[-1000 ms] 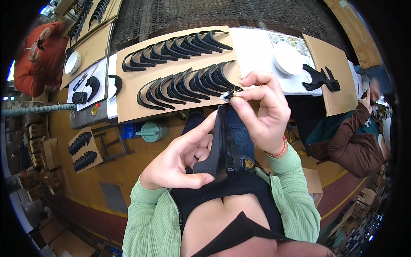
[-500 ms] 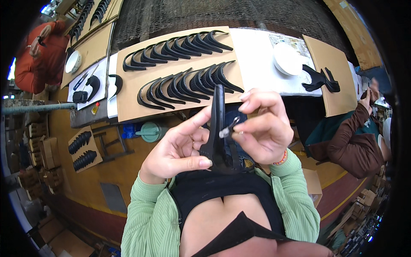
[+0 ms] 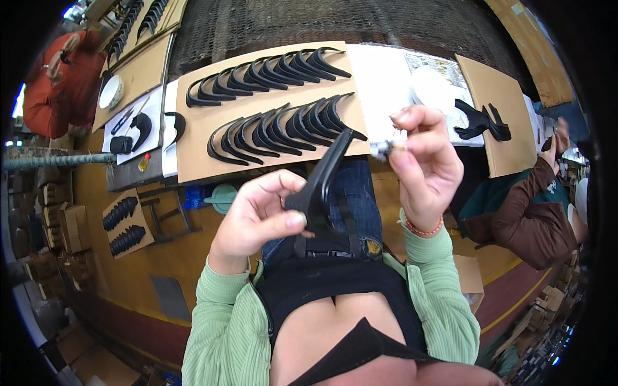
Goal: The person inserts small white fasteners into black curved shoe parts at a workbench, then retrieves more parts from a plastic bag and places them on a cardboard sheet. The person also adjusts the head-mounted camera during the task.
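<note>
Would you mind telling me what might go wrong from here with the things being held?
The small pale-and-dark item might slip, since the right hand pinches it only with the fingertips. The curved black piece, gripped near its broad end by the left hand, could twist. Its raised tip overlaps the near row of black pieces in view; if truly close, it might nudge one.

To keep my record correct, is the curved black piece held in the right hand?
No, the left hand holds the curved black piece, while the right hand pinches a small pale item.
</note>
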Available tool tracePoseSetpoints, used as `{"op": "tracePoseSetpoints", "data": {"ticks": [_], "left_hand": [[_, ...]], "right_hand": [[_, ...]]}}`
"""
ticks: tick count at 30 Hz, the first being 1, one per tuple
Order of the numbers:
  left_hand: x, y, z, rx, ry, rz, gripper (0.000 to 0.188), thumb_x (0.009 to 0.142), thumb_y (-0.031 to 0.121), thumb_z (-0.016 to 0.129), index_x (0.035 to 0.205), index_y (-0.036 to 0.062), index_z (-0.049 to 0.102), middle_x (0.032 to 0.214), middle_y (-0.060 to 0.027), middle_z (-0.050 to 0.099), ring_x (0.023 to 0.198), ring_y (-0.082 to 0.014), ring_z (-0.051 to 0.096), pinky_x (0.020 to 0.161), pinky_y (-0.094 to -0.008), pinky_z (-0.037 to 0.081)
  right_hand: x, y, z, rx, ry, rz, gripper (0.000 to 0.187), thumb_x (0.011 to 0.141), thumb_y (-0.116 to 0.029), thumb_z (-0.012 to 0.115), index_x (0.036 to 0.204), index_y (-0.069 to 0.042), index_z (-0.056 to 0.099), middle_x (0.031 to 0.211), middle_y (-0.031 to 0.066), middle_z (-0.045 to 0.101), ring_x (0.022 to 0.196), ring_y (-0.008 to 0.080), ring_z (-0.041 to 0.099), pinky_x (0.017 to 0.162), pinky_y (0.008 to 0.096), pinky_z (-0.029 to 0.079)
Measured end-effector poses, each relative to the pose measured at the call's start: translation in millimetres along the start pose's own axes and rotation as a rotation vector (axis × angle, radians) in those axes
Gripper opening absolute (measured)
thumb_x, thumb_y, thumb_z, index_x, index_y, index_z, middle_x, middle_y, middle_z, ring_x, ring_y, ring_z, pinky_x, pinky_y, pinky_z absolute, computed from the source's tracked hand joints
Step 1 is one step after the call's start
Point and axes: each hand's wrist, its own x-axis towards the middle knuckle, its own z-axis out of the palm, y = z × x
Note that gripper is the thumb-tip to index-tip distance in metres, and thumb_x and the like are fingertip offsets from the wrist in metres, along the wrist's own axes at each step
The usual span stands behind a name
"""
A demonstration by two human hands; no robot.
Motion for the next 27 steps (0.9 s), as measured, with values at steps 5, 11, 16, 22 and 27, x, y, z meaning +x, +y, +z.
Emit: {"op": "tracePoseSetpoints", "data": {"ticks": [5, 11, 16, 22, 27], "left_hand": [[7.3, -0.8, 4.7, 0.037, 0.268, 0.020, 0.033, 0.085, 0.017, 0.058, 0.107, -0.0063, 0.054, 0.098, -0.0156, 0.065, 0.084, -0.0210, 0.067, 0.075, -0.0338, 0.056], [5.9, -5.1, 12.5, -0.002, 0.265, 0.043, 0.032, 0.091, 0.014, 0.052, 0.114, -0.0085, 0.052, 0.100, -0.0161, 0.064, 0.088, -0.0202, 0.066, 0.078, -0.0356, 0.057], [0.5, -8.3, 15.4, 0.121, 0.250, 0.097, 0.028, 0.090, 0.007, 0.055, 0.115, -0.0062, 0.054, 0.101, -0.0116, 0.063, 0.088, -0.0154, 0.063, 0.076, -0.0319, 0.055], [-1.6, -5.8, 21.4, 0.146, 0.262, 0.069, 0.027, 0.093, 0.011, 0.055, 0.117, -0.0009, 0.055, 0.100, -0.0063, 0.063, 0.086, -0.0080, 0.061, 0.068, -0.0220, 0.054], [-1.8, -4.7, 23.3, 0.176, 0.276, 0.083, 0.026, 0.095, 0.013, 0.053, 0.117, -0.0017, 0.054, 0.095, -0.0078, 0.064, 0.078, -0.0098, 0.064, 0.061, -0.0238, 0.056]], "right_hand": [[1.1, -9.6, 2.3, -0.133, -0.323, -0.056, 0.017, 0.068, 0.003, 0.073, 0.083, -0.002, 0.065, 0.093, 0.0120, 0.060, 0.087, 0.0233, 0.059, 0.076, 0.0336, 0.047], [-0.8, -5.0, 16.3, -0.263, -0.345, -0.108, 0.020, 0.063, 0.001, 0.074, 0.080, -0.005, 0.065, 0.080, 0.0059, 0.061, 0.077, 0.0219, 0.058, 0.073, 0.0320, 0.042], [-0.6, -3.9, 17.9, -0.347, -0.322, -0.112, 0.018, 0.064, -0.001, 0.074, 0.079, -0.005, 0.065, 0.078, 0.0044, 0.061, 0.075, 0.0214, 0.058, 0.071, 0.0319, 0.041], [-0.5, -3.2, 19.8, -0.359, -0.338, -0.094, 0.018, 0.064, -0.001, 0.074, 0.079, -0.005, 0.065, 0.078, 0.0040, 0.061, 0.076, 0.0213, 0.058, 0.073, 0.0320, 0.040], [0.2, -5.6, 17.9, -0.380, -0.416, -0.081, 0.018, 0.067, 0.003, 0.073, 0.082, -0.002, 0.064, 0.080, 0.0082, 0.063, 0.081, 0.0233, 0.059, 0.079, 0.0361, 0.046]]}}
